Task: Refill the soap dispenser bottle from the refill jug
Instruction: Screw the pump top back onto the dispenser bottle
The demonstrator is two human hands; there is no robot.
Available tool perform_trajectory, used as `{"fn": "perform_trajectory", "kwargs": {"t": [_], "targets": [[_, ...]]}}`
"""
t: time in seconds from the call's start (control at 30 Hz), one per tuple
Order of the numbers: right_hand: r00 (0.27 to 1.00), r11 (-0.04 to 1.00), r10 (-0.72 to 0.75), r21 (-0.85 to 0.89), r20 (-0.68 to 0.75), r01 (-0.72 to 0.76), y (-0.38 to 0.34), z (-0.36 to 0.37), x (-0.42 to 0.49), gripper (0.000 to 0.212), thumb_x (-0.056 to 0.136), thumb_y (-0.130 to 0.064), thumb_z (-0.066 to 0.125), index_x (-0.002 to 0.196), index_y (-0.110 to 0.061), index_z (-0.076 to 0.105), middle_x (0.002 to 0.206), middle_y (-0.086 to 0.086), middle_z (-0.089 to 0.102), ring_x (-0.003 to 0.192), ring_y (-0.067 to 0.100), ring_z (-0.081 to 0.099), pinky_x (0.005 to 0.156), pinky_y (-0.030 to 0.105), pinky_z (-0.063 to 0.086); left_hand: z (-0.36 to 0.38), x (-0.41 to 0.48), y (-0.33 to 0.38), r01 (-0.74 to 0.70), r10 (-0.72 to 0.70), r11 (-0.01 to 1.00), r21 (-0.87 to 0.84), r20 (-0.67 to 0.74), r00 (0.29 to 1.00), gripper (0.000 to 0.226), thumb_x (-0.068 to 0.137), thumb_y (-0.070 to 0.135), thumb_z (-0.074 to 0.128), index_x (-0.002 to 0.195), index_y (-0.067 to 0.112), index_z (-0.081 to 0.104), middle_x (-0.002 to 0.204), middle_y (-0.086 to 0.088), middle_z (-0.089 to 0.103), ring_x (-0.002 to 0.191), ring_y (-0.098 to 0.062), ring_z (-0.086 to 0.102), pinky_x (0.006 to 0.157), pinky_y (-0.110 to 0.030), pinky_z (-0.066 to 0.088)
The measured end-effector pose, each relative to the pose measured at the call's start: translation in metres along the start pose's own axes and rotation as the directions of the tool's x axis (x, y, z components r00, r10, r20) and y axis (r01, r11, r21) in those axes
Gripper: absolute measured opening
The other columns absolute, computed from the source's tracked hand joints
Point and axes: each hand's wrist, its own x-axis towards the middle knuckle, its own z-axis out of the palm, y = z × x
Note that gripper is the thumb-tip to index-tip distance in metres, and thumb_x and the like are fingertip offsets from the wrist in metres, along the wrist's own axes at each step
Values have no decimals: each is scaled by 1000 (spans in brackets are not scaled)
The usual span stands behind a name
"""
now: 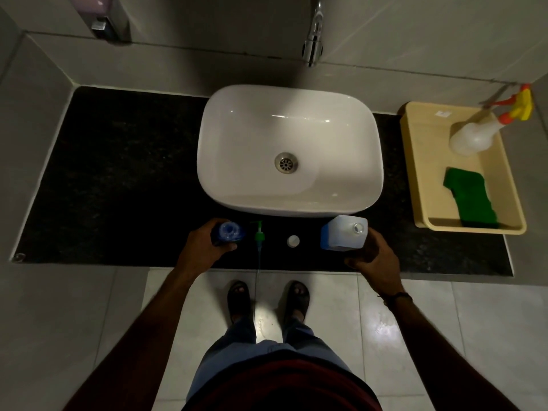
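The blue soap dispenser bottle (227, 231) stands upright on the black counter in front of the basin, its neck uncovered. My left hand (204, 247) is wrapped around its side. Its green pump head (259, 235) lies flat on the counter just to the right, the tube hanging past the counter edge. The translucent refill jug (344, 232) with a blue label stands further right, its mouth uncovered. My right hand (372, 252) grips the jug's right side. A small white cap (293, 241) lies between the pump and the jug.
A white basin (289, 149) sits in the middle of the black counter (118, 173), with a chrome tap (312, 46) above it. At the right stands a beige tray (421, 161) holding a spray bottle (474, 136) and a green scouring pad (470, 200). A wall dispenser (103, 22) hangs upper left.
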Motion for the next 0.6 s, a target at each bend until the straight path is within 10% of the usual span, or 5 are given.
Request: {"fn": "perform_trajectory", "kwargs": {"t": [0.27, 0.6], "targets": [[975, 974, 219, -50, -31, -220, 11, 50, -68, 67, 75, -26, 89, 132, -17, 55, 127, 1, 62, 103, 16, 65, 76, 13, 46, 5, -2, -7, 15, -16, 999, -41, -20, 1000, 59, 69, 9, 91, 122, 18, 66, 111, 0, 72, 102, -15, 68, 92, -25, 54], [992, 970, -22, -236, 126, 52, -91, 145, -14, 35, 86, -30, 76, 114, -12, 69, 105, 7, 73, 97, 23, 69, 89, 34, 56, 5, -4, -3, -2, 0, 999, -53, -30, 1000, 66, 68, 12, 92, 126, 26, 64, 115, 6, 71, 103, -6, 66, 87, -4, 47]]}}
